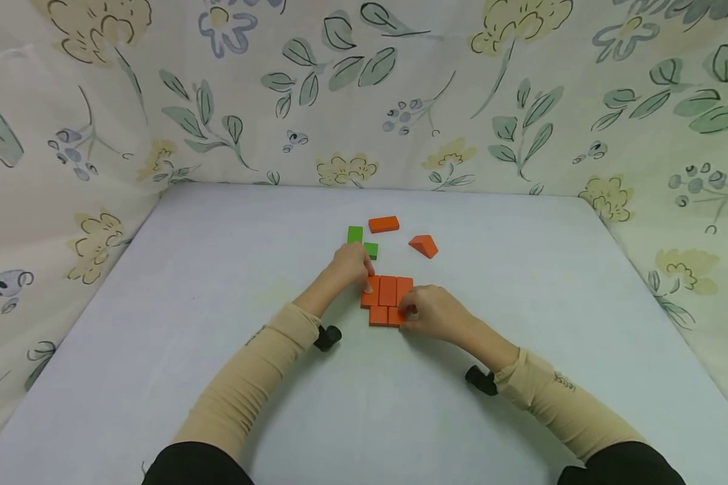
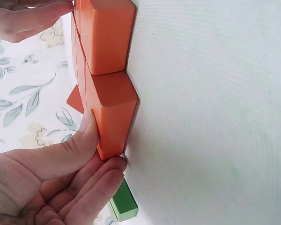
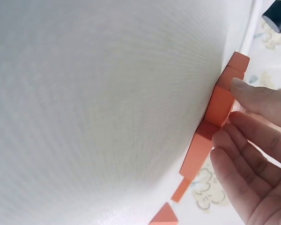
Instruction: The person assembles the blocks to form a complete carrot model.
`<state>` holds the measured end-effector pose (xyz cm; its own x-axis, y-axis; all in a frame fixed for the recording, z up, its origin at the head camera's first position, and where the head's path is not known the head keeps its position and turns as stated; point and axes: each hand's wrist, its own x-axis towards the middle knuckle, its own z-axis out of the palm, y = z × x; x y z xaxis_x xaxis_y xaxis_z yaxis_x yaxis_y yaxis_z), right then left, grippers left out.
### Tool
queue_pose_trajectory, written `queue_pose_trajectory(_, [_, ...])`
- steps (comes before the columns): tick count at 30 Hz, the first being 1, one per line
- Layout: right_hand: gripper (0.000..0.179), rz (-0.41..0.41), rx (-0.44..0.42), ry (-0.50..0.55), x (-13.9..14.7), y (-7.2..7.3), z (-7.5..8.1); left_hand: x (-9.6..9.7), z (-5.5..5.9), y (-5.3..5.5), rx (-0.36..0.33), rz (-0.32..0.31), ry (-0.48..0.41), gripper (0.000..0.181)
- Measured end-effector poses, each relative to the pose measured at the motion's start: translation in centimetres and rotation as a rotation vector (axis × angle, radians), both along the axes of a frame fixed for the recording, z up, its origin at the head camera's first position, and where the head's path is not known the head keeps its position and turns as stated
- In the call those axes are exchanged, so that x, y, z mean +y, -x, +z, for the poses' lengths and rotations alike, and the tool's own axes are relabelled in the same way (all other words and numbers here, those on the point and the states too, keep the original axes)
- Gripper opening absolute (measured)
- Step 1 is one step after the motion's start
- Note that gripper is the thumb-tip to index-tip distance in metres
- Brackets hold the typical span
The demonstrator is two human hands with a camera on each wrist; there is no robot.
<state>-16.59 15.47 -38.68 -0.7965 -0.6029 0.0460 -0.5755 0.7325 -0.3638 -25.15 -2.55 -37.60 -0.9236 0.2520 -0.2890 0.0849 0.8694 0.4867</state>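
Observation:
Several orange blocks lie flat and edge to edge in two rows. My left hand [image 1: 350,263] pinches the upper row's left orange block [image 2: 119,119], thumb on the near side and fingers behind it. At the other end, my right hand [image 1: 438,313] holds the lower row's right orange block [image 1: 393,316]. Its thumb rests on that block's near side, with the index finger at the far edge in the right wrist view. Beside it sits the lower row's left block [image 1: 377,316]. The upper row's middle block [image 1: 388,291] shows between the hands.
Beyond the left hand lie two green blocks, one farther back [image 1: 354,234] and one nearer [image 1: 371,250]. An orange bar [image 1: 383,224] and an orange wedge-shaped block [image 1: 424,246] lie behind the rows. A floral cloth [image 1: 364,155] rises at the white table's [image 1: 218,283] back edge.

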Motion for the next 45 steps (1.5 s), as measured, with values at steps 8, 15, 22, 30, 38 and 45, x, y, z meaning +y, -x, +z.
queue_pose_trajectory(8, [0.016, -0.059, -0.076, 0.031, 0.0, 1.6, 2.1, -0.3, 0.1, 0.0, -0.001, -0.002, 0.011, 0.029])
queue_pose_trajectory(15, [0.019, -0.187, -0.056, 0.086, 0.1, 7.7, 4.2, -0.1, 0.4, 0.1, -0.003, 0.029, 0.004, 0.026])
queue_pose_trajectory(22, [0.039, -0.258, -0.140, 0.004, -0.5, 13.3, 3.0, 0.4, -0.1, 0.3, 0.014, -0.001, 0.024, 0.025])
queue_pose_trajectory(30, [0.051, -0.268, -0.152, -0.105, -0.9, 16.1, -0.5, 1.3, -0.1, -0.1, 0.010, -0.025, 0.053, 0.026])
queue_pose_trajectory(38, [0.045, -0.247, -0.129, -0.162, -2.2, 16.2, -0.4, 0.9, -0.1, -0.1, 0.014, -0.008, 0.036, 0.027])
queue_pose_trajectory(45, [0.035, -0.266, -0.068, -0.058, -2.4, 16.4, -0.5, 0.4, 0.3, -0.2, 0.017, -0.003, 0.024, 0.028])
